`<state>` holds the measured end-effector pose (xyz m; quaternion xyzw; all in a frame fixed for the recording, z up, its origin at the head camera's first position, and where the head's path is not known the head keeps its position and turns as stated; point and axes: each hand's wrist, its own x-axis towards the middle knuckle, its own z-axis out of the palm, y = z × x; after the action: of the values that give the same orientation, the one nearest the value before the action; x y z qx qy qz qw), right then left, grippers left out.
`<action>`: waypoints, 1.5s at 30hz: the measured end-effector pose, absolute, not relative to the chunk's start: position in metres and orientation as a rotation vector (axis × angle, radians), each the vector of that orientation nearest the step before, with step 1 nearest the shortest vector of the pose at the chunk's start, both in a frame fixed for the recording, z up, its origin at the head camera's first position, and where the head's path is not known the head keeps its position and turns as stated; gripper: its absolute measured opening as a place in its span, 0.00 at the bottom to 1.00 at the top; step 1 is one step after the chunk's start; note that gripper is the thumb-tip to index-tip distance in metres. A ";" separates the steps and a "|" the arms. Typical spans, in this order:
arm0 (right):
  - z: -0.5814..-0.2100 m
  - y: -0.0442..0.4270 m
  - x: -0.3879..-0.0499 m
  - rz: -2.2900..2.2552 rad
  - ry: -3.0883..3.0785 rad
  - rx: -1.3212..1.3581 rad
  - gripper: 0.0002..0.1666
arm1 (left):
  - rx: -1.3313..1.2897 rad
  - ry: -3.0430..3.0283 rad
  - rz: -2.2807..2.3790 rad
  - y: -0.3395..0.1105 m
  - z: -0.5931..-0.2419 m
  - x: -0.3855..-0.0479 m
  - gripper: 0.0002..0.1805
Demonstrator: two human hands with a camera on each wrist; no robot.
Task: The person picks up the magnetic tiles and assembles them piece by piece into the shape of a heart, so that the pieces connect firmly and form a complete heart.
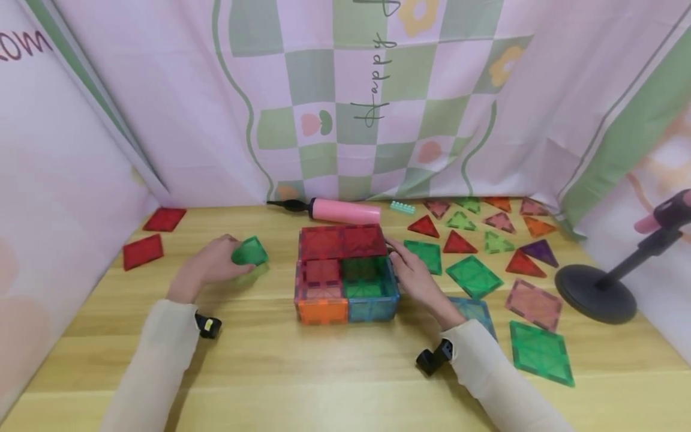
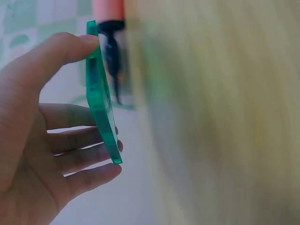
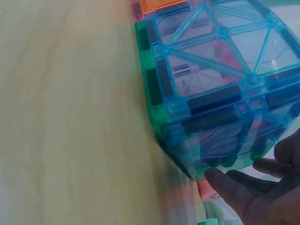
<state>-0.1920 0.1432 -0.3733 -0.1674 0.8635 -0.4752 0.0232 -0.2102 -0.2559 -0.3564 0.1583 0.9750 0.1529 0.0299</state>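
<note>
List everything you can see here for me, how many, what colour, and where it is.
table: one, light wood, under everything
patterned cloth: pieces hard to count, mainly white and green, behind and at both sides
tile box: one, red, pink, orange, blue and green, mid-table
pump: one, pink and black, behind the box
studded strip: one, teal, right of the pump
red tiles: two, red, far left
triangles: twelve, red, pink, orange, light green, purple, back right
loose squares: five, three green, one pink, one blue, right
stand: one, black, far right
green tile: one, green, in the left hand
wrist cameras: two, black, one per wrist
sleeves: two, cream, both arms
hands: two, left hand left of the box, right hand at its right side
</note>
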 end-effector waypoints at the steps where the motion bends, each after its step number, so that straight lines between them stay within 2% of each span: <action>1: -0.374 0.143 -0.192 -1.475 2.669 -0.502 0.27 | 0.499 3.021 0.470 -0.252 -0.353 -0.209 0.30; 8: -0.374 0.144 -0.192 -1.461 2.669 -0.443 0.28 | 0.556 3.077 0.426 -0.219 -0.320 -0.195 0.35; 18: -0.372 0.143 -0.193 -1.441 2.659 -0.461 0.29 | 0.834 3.069 0.386 -0.152 -0.285 -0.176 0.39; 25: -0.372 0.146 -0.193 -1.470 2.620 -0.455 0.29 | 1.051 2.991 0.224 -0.087 -0.291 -0.166 0.39; 31: -0.372 0.144 -0.192 -1.521 2.545 -0.481 0.29 | 1.134 2.981 0.050 -0.055 -0.302 -0.164 0.36; 36: -0.368 0.144 -0.192 -1.510 2.530 -0.482 0.29 | 1.124 2.966 0.110 -0.050 -0.310 -0.164 0.34; 45: -0.366 0.142 -0.190 -1.486 2.523 -0.463 0.30 | 1.069 2.877 0.335 -0.057 -0.319 -0.164 0.39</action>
<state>-0.1902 0.1423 -0.3663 -0.1555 0.8477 -0.4993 0.0885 -0.1635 -0.0575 -0.3188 0.3461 0.9315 0.1085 0.0273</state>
